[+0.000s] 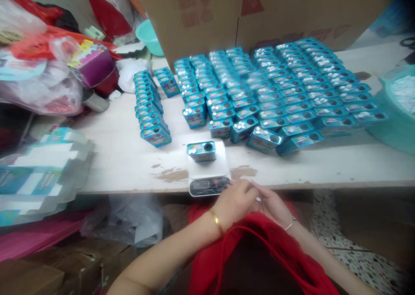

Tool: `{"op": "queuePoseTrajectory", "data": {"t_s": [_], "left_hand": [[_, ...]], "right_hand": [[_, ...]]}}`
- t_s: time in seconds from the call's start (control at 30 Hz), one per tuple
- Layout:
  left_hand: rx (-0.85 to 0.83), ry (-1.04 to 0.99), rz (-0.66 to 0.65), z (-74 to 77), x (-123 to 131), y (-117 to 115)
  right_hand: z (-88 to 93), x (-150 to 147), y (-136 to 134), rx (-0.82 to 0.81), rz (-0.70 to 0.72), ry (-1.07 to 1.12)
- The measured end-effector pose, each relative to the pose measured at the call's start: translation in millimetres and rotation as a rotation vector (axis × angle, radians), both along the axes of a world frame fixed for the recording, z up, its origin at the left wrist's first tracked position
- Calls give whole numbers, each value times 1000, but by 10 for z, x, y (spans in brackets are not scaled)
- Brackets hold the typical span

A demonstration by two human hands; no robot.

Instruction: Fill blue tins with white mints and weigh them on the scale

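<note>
My left hand (238, 200) lies over my right hand (267, 202) at the table's front edge. The left fingers are bent together, and whatever they pinch is hidden. Cupped beneath, my right hand holds small white tablets (258, 198), partly covered by the left. Just left of the hands is a white digital scale (207, 169), its display too blurred to read. On its pan stands a blue tin (201, 151) with a dark round opening and a few white tablets on its lid.
Rows of similar blue tins (266, 109), many topped with tablets, fill the table's back and right. Another column (152, 109) stands left. A green basin (389, 122) of tablets is at right, a cardboard box (207, 27) behind, flat cartons (45, 174) and bags (42, 87) at left.
</note>
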State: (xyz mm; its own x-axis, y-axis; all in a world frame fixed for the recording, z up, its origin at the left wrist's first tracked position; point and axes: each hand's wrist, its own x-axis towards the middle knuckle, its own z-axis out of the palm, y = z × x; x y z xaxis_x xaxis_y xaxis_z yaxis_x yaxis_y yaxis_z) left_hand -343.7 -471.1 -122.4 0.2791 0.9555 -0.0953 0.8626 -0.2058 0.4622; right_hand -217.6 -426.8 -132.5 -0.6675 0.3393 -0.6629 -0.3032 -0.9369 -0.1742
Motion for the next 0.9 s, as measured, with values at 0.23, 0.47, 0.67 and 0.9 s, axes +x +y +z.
{"op": "queuePoseTrajectory", "data": {"t_s": [0.23,0.47,0.67,0.9], "left_hand": [[82,23,6,-17,-46,-11],[245,37,-24,203,-288,72],[373,-233,87,531,-635,225],[478,-88,241,764,-1124,474]], "right_hand": [[61,-52,25,-26,-43,3],[238,-313,117,61,-22,110],[424,-632,248,178,-202,167],[476,-753,350,113,-265,138]]}}
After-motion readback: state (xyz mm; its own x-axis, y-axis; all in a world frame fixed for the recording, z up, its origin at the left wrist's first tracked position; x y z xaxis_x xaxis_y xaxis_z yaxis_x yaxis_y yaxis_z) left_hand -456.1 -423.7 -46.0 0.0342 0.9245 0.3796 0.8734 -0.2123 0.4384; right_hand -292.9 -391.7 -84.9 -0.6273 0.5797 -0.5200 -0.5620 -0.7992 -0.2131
